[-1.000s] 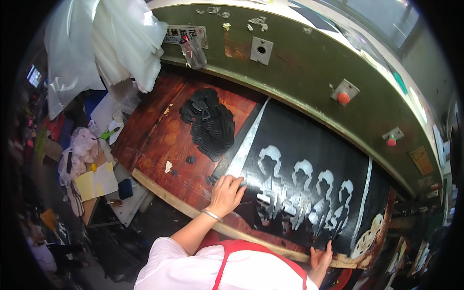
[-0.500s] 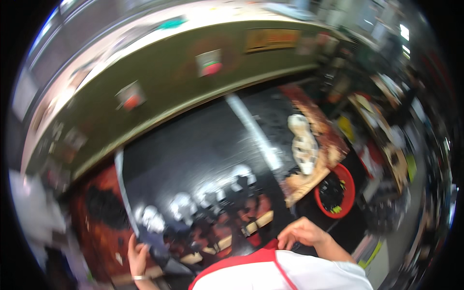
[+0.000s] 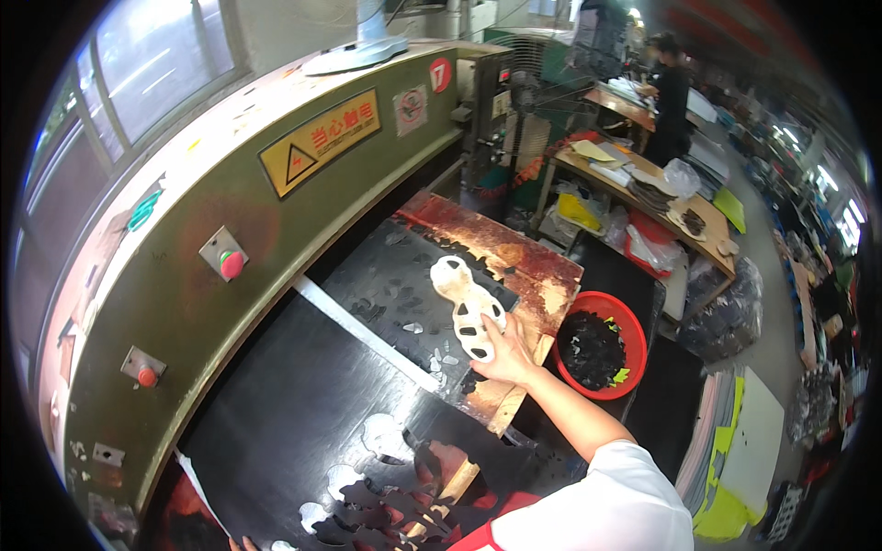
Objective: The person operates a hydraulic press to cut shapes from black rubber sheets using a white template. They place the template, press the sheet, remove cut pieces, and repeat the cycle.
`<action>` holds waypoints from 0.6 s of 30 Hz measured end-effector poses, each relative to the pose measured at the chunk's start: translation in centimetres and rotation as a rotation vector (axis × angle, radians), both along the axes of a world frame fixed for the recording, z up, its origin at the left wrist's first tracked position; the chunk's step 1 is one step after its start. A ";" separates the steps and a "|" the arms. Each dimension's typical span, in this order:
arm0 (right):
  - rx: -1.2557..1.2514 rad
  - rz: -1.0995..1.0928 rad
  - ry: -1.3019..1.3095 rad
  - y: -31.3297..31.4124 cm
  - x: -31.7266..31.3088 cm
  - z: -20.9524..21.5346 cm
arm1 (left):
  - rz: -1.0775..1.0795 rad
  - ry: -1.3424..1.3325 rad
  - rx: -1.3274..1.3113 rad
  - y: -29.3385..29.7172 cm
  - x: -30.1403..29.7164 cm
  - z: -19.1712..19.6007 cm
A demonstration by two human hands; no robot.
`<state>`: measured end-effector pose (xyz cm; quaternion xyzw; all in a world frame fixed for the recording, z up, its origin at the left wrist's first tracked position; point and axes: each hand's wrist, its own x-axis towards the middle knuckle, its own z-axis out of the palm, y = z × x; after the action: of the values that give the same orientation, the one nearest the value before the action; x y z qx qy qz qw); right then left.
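Note:
My right hand reaches out over the press table and grips the near end of a white sole-shaped cutting die. The die lies on a black sheet next to a worn wooden cutting board. Sole-shaped holes are cut through the sheet's near part. Only the fingertips of my left hand show at the bottom edge, on the sheet's near left end; its grip is hidden.
A green press arches over the table, with red buttons on its front. A red basin of black scraps stands right of the board. Another person works at a cluttered bench far back. Stacked sheets lie on the floor at right.
The view has swung from the table's left end to its right end. My right hand left the table's front edge and now holds the white die.

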<state>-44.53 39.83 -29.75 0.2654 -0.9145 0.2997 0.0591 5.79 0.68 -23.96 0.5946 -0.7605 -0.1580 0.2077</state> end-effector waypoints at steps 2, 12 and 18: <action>0.087 -0.003 0.012 -0.1 -0.8 0.2 | -0.005 0.000 -0.140 0.1 0.6 -1.8; -1.132 0.105 -1.038 1.2 -0.6 7.2 | 0.076 0.053 -0.312 0.1 2.1 -5.3; -1.972 0.256 -1.617 -1.8 3.6 5.7 | 0.079 0.094 -0.305 0.4 1.6 -4.9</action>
<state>-40.91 38.04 -24.02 -0.0616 -0.0501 0.9260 -0.3691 7.44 1.07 -28.81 0.5775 -0.7412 -0.0600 0.3367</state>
